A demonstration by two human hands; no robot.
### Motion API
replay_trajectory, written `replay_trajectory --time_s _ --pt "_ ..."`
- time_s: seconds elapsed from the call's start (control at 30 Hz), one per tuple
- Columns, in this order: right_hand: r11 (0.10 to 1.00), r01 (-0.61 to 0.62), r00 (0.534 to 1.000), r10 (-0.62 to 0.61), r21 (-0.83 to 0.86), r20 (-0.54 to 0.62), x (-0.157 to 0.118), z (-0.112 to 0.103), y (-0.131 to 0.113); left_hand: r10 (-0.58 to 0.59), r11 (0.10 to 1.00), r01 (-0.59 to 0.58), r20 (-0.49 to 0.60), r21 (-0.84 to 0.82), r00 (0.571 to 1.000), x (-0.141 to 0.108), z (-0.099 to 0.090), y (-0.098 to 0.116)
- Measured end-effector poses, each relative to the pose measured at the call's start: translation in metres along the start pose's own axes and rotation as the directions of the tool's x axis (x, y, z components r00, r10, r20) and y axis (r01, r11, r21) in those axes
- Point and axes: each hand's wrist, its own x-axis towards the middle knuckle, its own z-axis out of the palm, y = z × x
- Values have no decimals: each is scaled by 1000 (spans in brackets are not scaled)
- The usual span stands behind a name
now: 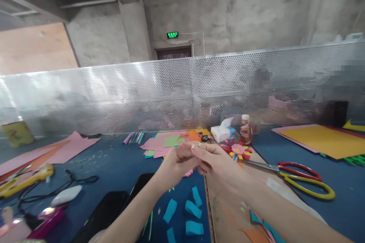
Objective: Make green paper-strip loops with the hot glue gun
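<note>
My left hand and my right hand meet over the middle of the table, their fingertips pressed together. Both are closed; whatever is between the fingers is hidden, though a thin pale-green bit shows near the right fingers. Just below the hands, a scrap of pink peeks out. Nearer to me on the blue tabletop lie several short curled blue paper strips. Behind the right hand is a paper flower with pink and yellow petals. Coloured paper sheets spread beyond the left hand.
Red-and-yellow-handled scissors lie right of a cardboard sheet. A tissue box and brown bottle stand behind. At left are black phone-like slabs, a yellow tool and cables. A perforated metal screen borders the table.
</note>
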Motion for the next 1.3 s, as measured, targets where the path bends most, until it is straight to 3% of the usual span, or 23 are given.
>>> replay_trajectory --time_s 0.37,0.4,0.47,0.53,0.6,0.7,0.73,0.8,0.83,0.93,1.03,1.17,1.3 --pt "995 62 998 -59 -72 33 2 -4 1 -21 995 21 -4 100 1000 -1 -2 -1" --pt "993 100 995 -100 -68 4 4 -6 -2 -21 996 21 -4 92 1000 -1 -4 1" --pt "973 219 959 -228 -73 -166 7 -12 -8 -10 997 13 -37 81 999 -3 -13 7" --pt "941 319 868 -337 -111 -366 10 -20 -16 9 993 4 -110 120 994 -5 -27 17" --pt "927 346 819 -374 -146 -434 12 -30 -24 0 976 29 -136 214 991 -8 -43 26" --pt "921 343 832 -389 -184 -395 12 -40 -33 -203 877 173 19 448 979 -10 -62 27" --pt "917 344 838 -397 -202 -374 11 -41 -34 -309 826 225 81 516 948 -10 -66 23" --pt "906 336 856 -408 -260 -316 10 -41 -34 -510 726 321 162 608 845 -10 -70 9" --pt "891 317 874 -408 -326 -265 9 -39 -32 -546 705 343 167 621 821 -8 -71 1" --pt "744 226 932 -353 -629 -82 12 -35 -15 -549 707 346 171 617 818 -4 -72 -18" --pt "631 172 952 -303 -756 -36 18 -32 15 -528 734 331 191 592 828 0 -73 -23" --pt "657 137 971 -238 -742 -31 24 -29 44 -496 765 319 194 560 847 1 -73 -18" --pt "669 84 978 -199 -738 -68 26 -29 49 -501 761 322 195 564 843 0 -71 -17"
